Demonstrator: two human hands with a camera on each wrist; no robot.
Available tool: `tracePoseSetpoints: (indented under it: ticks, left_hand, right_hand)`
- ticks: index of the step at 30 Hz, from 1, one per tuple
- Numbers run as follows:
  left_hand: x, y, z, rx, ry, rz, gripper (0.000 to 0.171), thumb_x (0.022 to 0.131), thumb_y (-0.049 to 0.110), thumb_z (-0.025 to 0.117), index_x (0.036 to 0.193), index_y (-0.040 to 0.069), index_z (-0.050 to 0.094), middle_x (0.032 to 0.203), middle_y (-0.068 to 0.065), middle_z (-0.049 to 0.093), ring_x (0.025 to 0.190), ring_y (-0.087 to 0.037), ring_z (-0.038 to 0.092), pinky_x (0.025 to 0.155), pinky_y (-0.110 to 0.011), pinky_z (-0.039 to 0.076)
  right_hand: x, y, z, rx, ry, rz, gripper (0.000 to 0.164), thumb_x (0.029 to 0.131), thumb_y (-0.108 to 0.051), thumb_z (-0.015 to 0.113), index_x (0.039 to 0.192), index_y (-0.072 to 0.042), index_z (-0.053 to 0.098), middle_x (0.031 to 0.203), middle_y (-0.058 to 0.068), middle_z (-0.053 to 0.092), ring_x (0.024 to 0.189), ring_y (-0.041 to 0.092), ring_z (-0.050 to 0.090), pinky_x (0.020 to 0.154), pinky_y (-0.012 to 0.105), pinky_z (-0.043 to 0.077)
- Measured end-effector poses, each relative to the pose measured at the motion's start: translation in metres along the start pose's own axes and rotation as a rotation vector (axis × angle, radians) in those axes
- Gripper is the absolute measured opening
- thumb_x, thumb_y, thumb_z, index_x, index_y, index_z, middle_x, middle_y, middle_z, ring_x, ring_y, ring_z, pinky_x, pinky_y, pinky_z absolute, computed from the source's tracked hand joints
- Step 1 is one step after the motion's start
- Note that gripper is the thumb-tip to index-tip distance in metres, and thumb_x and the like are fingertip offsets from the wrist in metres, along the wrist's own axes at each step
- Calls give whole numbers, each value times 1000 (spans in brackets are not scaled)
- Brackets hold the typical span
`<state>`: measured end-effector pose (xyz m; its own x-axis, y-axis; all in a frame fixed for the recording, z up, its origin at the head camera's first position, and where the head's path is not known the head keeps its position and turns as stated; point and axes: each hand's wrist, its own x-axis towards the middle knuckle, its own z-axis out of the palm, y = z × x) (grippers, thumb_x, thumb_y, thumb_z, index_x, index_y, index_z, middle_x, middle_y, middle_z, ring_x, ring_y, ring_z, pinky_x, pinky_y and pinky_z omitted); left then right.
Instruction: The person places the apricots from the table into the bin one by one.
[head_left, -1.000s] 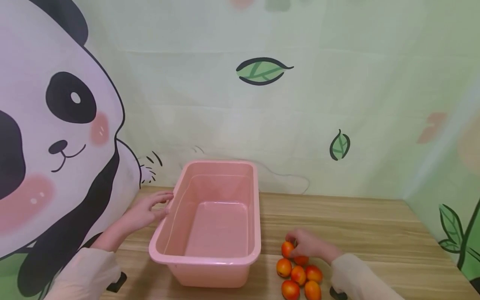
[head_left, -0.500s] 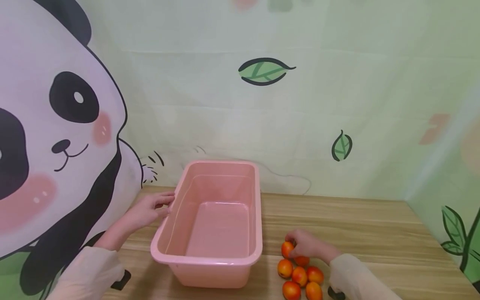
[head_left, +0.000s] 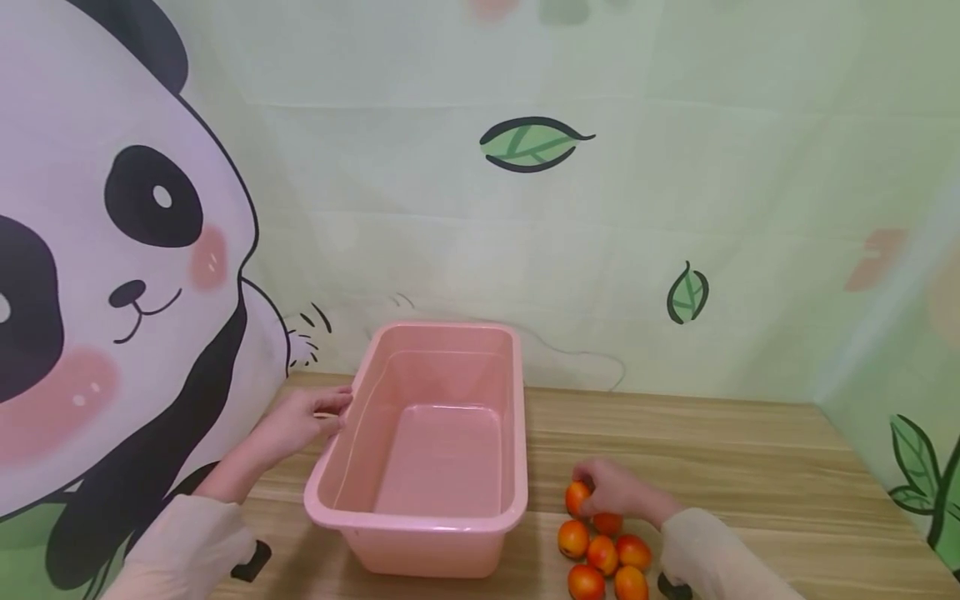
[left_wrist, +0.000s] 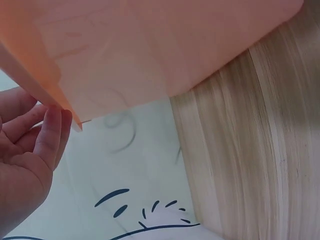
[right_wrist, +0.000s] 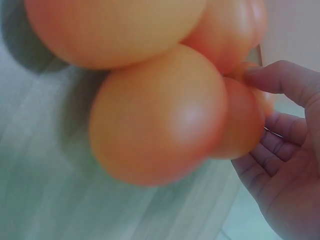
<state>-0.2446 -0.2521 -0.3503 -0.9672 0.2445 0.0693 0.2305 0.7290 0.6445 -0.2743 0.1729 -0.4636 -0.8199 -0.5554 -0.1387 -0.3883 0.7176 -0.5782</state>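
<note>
A pink plastic tub (head_left: 442, 458) stands on the wooden table in the head view. My left hand (head_left: 300, 421) grips its left rim, and in the left wrist view the fingers (left_wrist: 47, 132) meet the rim's edge. To the right of the tub lies a cluster of small orange-red tomatoes (head_left: 602, 553). At the far side of the cluster my right hand (head_left: 617, 490) pinches one tomato (head_left: 577, 497). Nearer tomatoes (right_wrist: 157, 117) partly hide the pinched one in the right wrist view, where the thumb (right_wrist: 285, 80) is over it.
The wood-grain table (head_left: 697, 450) reaches back to a pale green cloth (head_left: 600, 217) printed with leaves. A printed panda (head_left: 150, 250) fills the left side. Black straps (head_left: 251, 561) show at both sleeves.
The whole scene shifts slightly to the right as the head camera turns a little. Both hands keep their places at the tub's rim and at the tomato.
</note>
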Motion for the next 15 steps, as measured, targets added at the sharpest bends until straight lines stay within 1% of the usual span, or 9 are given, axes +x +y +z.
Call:
tracePoseSetpoints:
  ticks: [4, 8, 15]
  left_hand:
    - [-1, 3, 0, -21, -3, -22, 38, 84, 8, 56, 120, -5, 51, 129, -20, 46, 112, -35, 50, 84, -39, 49]
    - [-2, 5, 0, -42, -9, -38, 40, 84, 6, 55, 122, -5, 50, 127, -22, 47, 105, -35, 54, 82, -38, 51]
    - [-1, 8, -1, -48, -35, -69, 41, 85, 5, 53, 124, -5, 47, 127, -25, 46, 107, -39, 53, 82, -41, 50]
  right_hand:
    - [-2, -1, -8, -7, 32, -43, 18, 67, -8, 69, 81, -5, 59, 70, -1, 52, 63, 13, 45, 55, 23, 39]
    - [-2, -5, -19, -44, 59, -103, 18, 64, -7, 68, 78, -5, 57, 66, -2, 50, 59, 10, 42, 51, 21, 38]
    - [-4, -12, -33, -52, 53, -132, 22, 62, -7, 67, 81, -5, 57, 70, -1, 51, 61, 10, 43, 53, 20, 39]
